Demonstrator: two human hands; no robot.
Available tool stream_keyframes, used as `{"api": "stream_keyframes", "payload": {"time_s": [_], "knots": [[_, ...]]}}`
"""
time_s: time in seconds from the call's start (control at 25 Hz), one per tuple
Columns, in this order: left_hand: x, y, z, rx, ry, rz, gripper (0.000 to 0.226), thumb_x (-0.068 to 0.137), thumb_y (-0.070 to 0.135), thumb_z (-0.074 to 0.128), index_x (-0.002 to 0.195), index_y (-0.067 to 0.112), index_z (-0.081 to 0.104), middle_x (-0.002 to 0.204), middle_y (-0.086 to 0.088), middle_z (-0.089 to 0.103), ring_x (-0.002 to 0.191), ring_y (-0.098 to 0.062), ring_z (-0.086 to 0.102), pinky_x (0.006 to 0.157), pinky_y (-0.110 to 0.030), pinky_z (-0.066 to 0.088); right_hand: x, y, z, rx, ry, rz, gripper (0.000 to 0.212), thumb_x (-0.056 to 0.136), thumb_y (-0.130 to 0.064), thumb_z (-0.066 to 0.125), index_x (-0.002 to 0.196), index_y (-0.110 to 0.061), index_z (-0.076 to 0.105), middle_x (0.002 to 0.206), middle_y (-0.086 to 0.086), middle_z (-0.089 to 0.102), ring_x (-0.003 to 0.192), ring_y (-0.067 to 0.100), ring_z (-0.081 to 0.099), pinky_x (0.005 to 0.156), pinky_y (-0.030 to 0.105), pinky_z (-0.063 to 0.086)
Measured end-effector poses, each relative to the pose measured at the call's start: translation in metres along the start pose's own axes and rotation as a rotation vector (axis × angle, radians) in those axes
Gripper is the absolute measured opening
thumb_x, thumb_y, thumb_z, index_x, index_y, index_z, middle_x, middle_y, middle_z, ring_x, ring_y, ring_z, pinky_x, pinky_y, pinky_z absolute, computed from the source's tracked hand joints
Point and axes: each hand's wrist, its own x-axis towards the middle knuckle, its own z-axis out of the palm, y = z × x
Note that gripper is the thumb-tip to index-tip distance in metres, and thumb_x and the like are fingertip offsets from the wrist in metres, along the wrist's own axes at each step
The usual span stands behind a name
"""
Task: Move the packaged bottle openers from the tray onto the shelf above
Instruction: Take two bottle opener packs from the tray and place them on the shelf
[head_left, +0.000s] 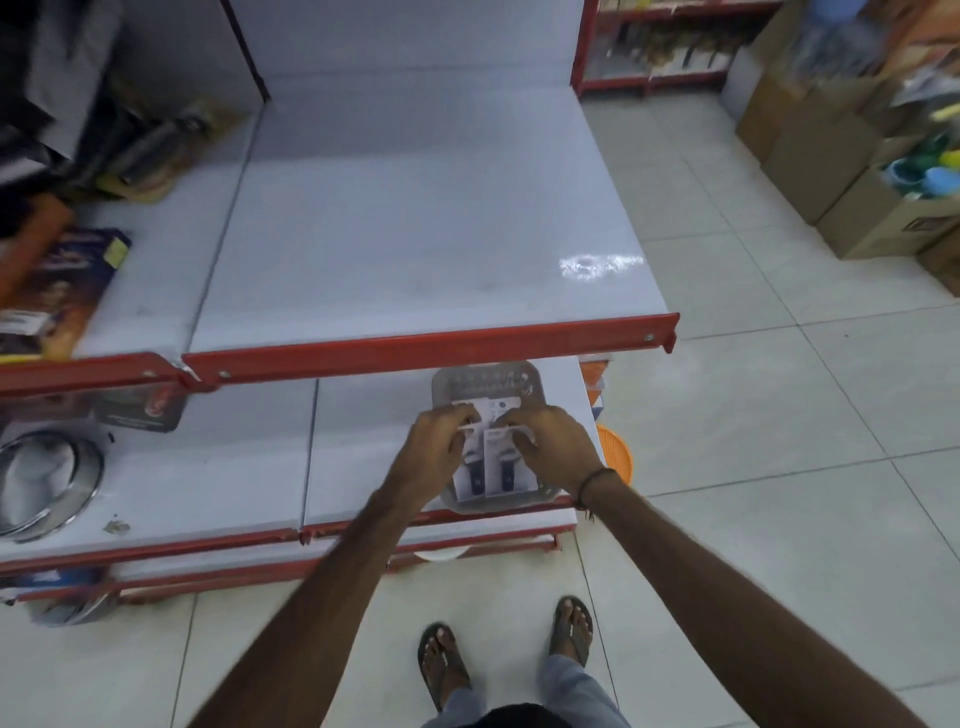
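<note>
A grey plastic tray (485, 378) sits on the lower white shelf near its right end. In it lie packaged bottle openers (491, 475), white cards with dark handles side by side. My left hand (434, 449) grips the left side of the packs and my right hand (558, 447) grips the right side, both over the tray. The shelf above (415, 234) is a wide white board with a red front rail, bare in its middle and right part.
Boxed goods (62, 291) lie on the upper shelf's left end. A steel lid (47, 478) rests on the lower shelf at left. An orange basket (615, 452) stands right of the shelf. Cardboard boxes (852, 171) stand on the tiled floor at far right.
</note>
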Motion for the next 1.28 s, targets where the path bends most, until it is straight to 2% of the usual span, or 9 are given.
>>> {"api": "stream_keyframes", "payload": {"time_s": [0.24, 0.36, 0.56, 0.68, 0.76, 0.84, 0.96, 1.16, 1.28], "knots": [[-0.031, 0.031, -0.059, 0.07, 0.083, 0.093, 0.031, 0.094, 0.003, 0.055, 0.122, 0.016, 0.059, 0.122, -0.01, 0.068, 0.106, -0.026, 0.065, 0.095, -0.034, 0.054, -0.022, -0.039, -0.057, 0.003, 0.158, -0.131, 0.025, 0.094, -0.015, 0.056, 0.115, -0.021, 0.067, 0.118, 0.001, 0.069, 0.106, 0.02, 0.065, 0.092, 0.032, 0.055], [-0.035, 0.053, -0.095, 0.068, 0.165, 0.166, 0.03, 0.095, -0.001, 0.046, 0.116, 0.018, 0.057, 0.113, -0.006, 0.064, 0.1, -0.019, 0.058, 0.083, -0.021, 0.046, -0.022, -0.061, -0.091, 0.061, 0.193, -0.181, 0.027, 0.094, -0.01, 0.055, 0.116, -0.02, 0.068, 0.112, -0.001, 0.067, 0.098, 0.015, 0.062, 0.079, 0.02, 0.051], [-0.008, 0.096, -0.16, -0.098, 0.302, 0.165, 0.025, 0.093, -0.005, 0.045, 0.103, 0.012, 0.06, 0.097, -0.002, 0.066, 0.081, -0.007, 0.059, 0.067, -0.002, 0.04, -0.01, -0.104, -0.159, 0.431, 0.157, -0.143, 0.025, 0.095, -0.006, 0.054, 0.112, -0.017, 0.069, 0.107, -0.014, 0.067, 0.096, -0.007, 0.062, 0.083, 0.01, 0.053], [0.023, 0.11, -0.195, -0.17, 0.366, 0.113, 0.026, 0.086, -0.008, 0.046, 0.097, 0.01, 0.062, 0.096, -0.006, 0.068, 0.083, -0.016, 0.062, 0.059, -0.003, 0.043, 0.015, -0.121, -0.2, 0.488, 0.166, -0.142, 0.025, 0.093, -0.003, 0.056, 0.109, -0.013, 0.071, 0.109, -0.007, 0.07, 0.097, 0.001, 0.063, 0.083, 0.014, 0.052], [0.052, 0.113, -0.216, -0.182, 0.355, 0.052, 0.028, 0.083, -0.008, 0.046, 0.093, 0.011, 0.064, 0.096, -0.009, 0.068, 0.085, -0.024, 0.063, 0.054, -0.008, 0.045, 0.041, -0.128, -0.223, 0.515, 0.167, -0.097, 0.025, 0.092, -0.003, 0.056, 0.11, -0.01, 0.072, 0.107, -0.002, 0.07, 0.09, 0.006, 0.062, 0.075, 0.013, 0.052], [0.083, 0.11, -0.231, -0.153, 0.33, -0.026, 0.03, 0.081, -0.006, 0.043, 0.09, 0.014, 0.064, 0.097, -0.011, 0.068, 0.084, -0.026, 0.06, 0.055, -0.021, 0.043, 0.071, -0.133, -0.236, 0.542, 0.151, -0.033, 0.025, 0.091, -0.002, 0.057, 0.11, -0.008, 0.072, 0.1, 0.003, 0.068, 0.081, 0.013, 0.061, 0.062, 0.019, 0.051], [0.121, 0.105, -0.239, -0.149, 0.315, -0.119, 0.033, 0.081, -0.006, 0.039, 0.088, 0.015, 0.063, 0.107, -0.015, 0.067, 0.096, -0.03, 0.061, 0.066, -0.025, 0.042, 0.116, -0.129, -0.244, 0.507, 0.131, 0.05, 0.022, 0.091, -0.002, 0.056, 0.104, -0.012, 0.071, 0.095, 0.007, 0.063, 0.08, 0.022, 0.056, 0.062, 0.03, 0.048], [0.153, 0.111, -0.214, -0.161, 0.276, -0.145, 0.027, 0.08, -0.01, 0.047, 0.085, 0.013, 0.059, 0.093, -0.008, 0.059, 0.087, -0.026, 0.055, 0.054, -0.02, 0.038, 0.165, -0.101, -0.244, 0.286, 0.076, 0.14, 0.022, 0.091, -0.007, 0.055, 0.096, -0.024, 0.068, 0.09, 0.005, 0.061, 0.079, 0.023, 0.054, 0.054, 0.026, 0.046], [0.164, 0.121, -0.184, -0.164, 0.208, -0.139, 0.025, 0.08, -0.007, 0.048, 0.088, 0.011, 0.062, 0.098, -0.01, 0.06, 0.089, -0.025, 0.055, 0.059, -0.023, 0.041, 0.167, -0.077, -0.239, 0.206, -0.003, 0.182, 0.023, 0.092, -0.011, 0.055, 0.103, -0.024, 0.07, 0.085, 0.001, 0.061, 0.067, 0.017, 0.048, 0.05, 0.025, 0.041]]}}
